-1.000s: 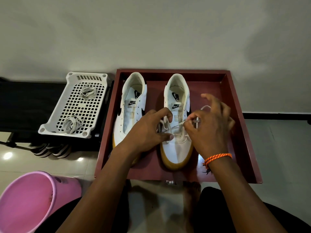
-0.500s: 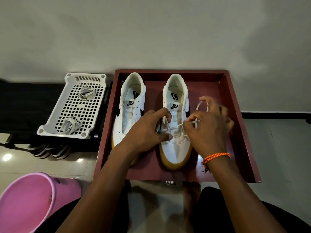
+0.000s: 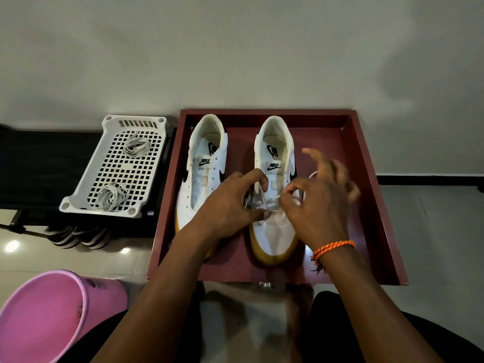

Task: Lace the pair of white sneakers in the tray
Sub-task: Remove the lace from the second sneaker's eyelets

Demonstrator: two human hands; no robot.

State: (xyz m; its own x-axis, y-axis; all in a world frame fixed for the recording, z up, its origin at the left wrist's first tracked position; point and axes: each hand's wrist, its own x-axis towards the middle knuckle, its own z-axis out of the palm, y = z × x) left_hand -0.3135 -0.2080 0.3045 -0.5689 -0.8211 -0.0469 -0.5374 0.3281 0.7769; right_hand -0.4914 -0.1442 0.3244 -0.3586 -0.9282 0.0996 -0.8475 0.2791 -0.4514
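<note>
Pinching the white lace (image 3: pixel 275 201), the right hand (image 3: pixel 322 205) works over the right sneaker (image 3: pixel 275 226). At its nine o'clock, the left hand (image 3: pixel 225 205) grips the sneaker's eyelet edge, thumb and forefinger curled.

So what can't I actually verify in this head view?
- Which eyelets of the right sneaker hold lace: both hands cover them.
- Right hand fingers: motion-blurred, grip on the lace unclear.
- Left sneaker toe: behind the left hand and forearm.
- Pink bucket: cut by frame edge.

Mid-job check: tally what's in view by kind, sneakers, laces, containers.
White sneakers: 2 (left sneaker, right sneaker)
Laces: 3 (lace being threaded, upper coil, lower coil)
Containers: 3 (red tray, white basket, pink bucket)
Total: 8
</note>
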